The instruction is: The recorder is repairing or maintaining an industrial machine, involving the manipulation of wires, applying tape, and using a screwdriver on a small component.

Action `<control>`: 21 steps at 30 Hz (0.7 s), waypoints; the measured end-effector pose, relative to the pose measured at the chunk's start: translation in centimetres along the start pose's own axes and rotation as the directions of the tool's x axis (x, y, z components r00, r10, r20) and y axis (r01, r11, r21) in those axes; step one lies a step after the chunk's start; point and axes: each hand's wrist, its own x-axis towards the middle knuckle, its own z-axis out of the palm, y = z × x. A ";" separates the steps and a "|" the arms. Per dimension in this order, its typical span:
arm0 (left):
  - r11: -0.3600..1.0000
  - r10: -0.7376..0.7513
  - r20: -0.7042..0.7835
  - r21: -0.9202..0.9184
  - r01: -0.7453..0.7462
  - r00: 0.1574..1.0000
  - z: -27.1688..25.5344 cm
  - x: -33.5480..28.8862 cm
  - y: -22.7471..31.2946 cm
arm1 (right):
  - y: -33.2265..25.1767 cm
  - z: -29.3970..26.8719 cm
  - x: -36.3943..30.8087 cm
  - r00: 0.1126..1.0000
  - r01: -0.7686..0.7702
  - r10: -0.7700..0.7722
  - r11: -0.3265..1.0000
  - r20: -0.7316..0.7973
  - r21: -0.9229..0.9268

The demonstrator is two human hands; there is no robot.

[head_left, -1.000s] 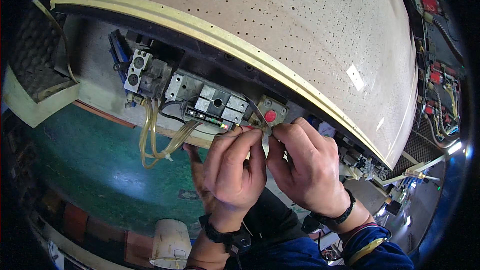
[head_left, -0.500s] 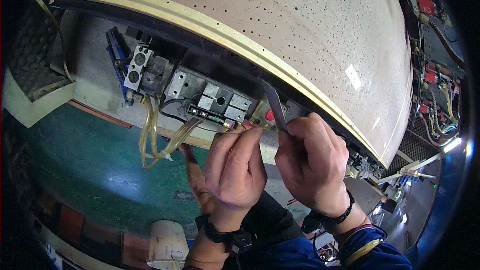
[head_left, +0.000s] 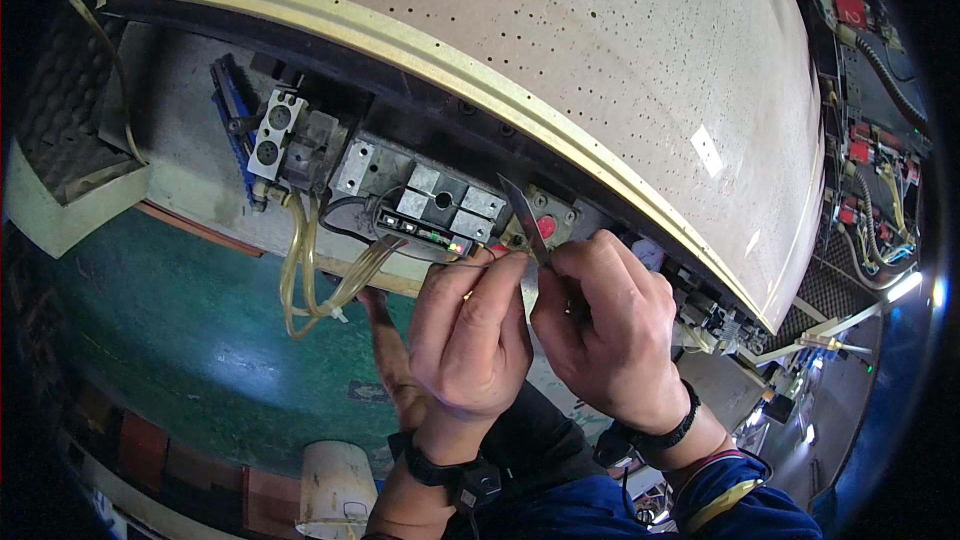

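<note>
My left hand (head_left: 468, 335) is closed in a pinch, with a thin dark wire (head_left: 485, 258) running to its fingertips. Just beyond those fingers is a narrow circuit strip (head_left: 425, 236) with lit green and red lights, set along a grey metal block (head_left: 350, 172). A knife with a flat, pointed metal blade (head_left: 524, 212) is gripped in my right hand (head_left: 615, 330). Its tip points up and away, and the lower blade lies close to my left fingertips; whether it touches the wire I cannot tell. Behind the blade sits a plate with a red round part (head_left: 546, 226).
A large perforated board (head_left: 600, 50) with a yellow edge strip (head_left: 340, 15) spans the far side. On the left are a blue-handled tool (head_left: 232, 120), a silver fitting (head_left: 272, 135) and bundled clear tubes (head_left: 298, 270). A whitish bucket (head_left: 335, 485) stands on the green floor (head_left: 220, 360).
My right hand has moved left and slightly toward me, bringing the knife closer to my left fingertips. The red round part shows more fully. My left hand has barely shifted.
</note>
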 end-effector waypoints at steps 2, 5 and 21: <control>1.000 0.001 0.002 -0.001 -0.001 1.000 0.0 0.0 0.0 | 0.0 0.1 -0.1 1.000 -0.002 0.002 1.000 -0.005 -0.001; 1.000 -0.002 -0.001 -0.008 0.002 1.000 0.0 0.0 -0.1 | 0.0 0.1 -0.1 1.000 -0.003 0.003 1.000 -0.005 -0.004; 0.999 -0.042 0.006 -0.031 0.042 0.999 0.1 -0.2 0.2 | -0.1 -0.2 0.1 1.000 0.014 -0.014 1.000 -0.015 -0.025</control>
